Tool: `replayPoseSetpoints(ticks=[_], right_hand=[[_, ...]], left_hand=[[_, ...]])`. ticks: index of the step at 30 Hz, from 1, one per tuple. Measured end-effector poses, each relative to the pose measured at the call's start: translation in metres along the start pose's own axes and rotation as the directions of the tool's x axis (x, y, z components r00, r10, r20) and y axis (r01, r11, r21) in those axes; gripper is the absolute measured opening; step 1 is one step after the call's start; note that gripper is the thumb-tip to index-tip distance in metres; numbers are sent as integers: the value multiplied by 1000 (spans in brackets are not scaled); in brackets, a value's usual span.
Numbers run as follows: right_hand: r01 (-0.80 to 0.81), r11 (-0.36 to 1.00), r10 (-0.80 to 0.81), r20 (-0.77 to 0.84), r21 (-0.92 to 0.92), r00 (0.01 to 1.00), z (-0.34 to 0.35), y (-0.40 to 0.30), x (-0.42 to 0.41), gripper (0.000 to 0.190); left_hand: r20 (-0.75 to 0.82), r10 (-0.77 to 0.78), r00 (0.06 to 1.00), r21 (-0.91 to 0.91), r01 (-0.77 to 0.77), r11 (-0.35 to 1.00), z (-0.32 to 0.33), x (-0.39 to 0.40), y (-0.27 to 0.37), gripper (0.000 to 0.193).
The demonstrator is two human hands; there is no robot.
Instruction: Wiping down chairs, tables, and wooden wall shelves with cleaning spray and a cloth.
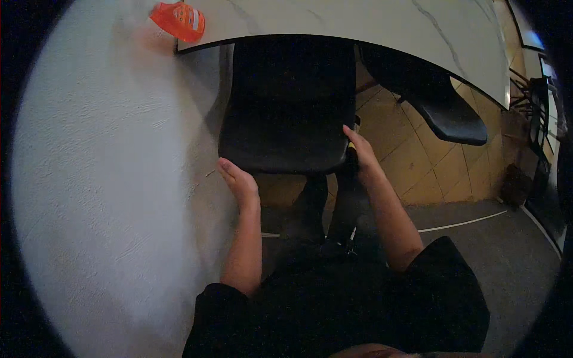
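A black chair stands in front of me, its far part hidden beneath a white marble-look table top. My left hand is at the near left corner of the seat, fingers along its edge. At the right side of the seat is my right hand, its fingers partly hidden behind the edge. Both hands grip the chair by its sides. Something dark with a small yellow part shows beside my right hand; I cannot tell what it is.
An orange bottle lies at the table's left corner, beside a textured white wall. A second black chair is under the table to the right. Tan floor tiles meet a grey floor. More furniture stands at the far right.
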State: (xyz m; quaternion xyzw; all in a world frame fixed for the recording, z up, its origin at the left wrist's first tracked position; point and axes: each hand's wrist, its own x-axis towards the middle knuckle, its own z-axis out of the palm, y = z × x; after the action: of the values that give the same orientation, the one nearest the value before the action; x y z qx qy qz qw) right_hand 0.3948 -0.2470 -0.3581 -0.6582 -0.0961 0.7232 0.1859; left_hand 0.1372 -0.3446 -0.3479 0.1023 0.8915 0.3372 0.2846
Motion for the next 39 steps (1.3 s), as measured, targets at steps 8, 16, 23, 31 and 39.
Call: replayPoseSetpoints(ticks=[8,16,23,31,39], right_hand=[[70,997,-71,37,22,997,18,-66,32,67],[49,997,-52,-42,-68,998,34,-98,57,59],[-9,987,30,129,-162,991,37,-107,94,88],[178,819,-144,106,-545,984,6,-109,81,80],[248,587,-188,168,-771,968,-139,-73,77,47]], left_hand=[[185,1,983,12,-3,1000,31,52,31,83],[222,-52,974,73,37,997,51,102,47,84],[285,-104,953,129,69,989,43,110,84,82],[383,-221,897,517,-10,856,13,107,101,75],[270,-23,963,177,-26,984,-27,78,116,64]])
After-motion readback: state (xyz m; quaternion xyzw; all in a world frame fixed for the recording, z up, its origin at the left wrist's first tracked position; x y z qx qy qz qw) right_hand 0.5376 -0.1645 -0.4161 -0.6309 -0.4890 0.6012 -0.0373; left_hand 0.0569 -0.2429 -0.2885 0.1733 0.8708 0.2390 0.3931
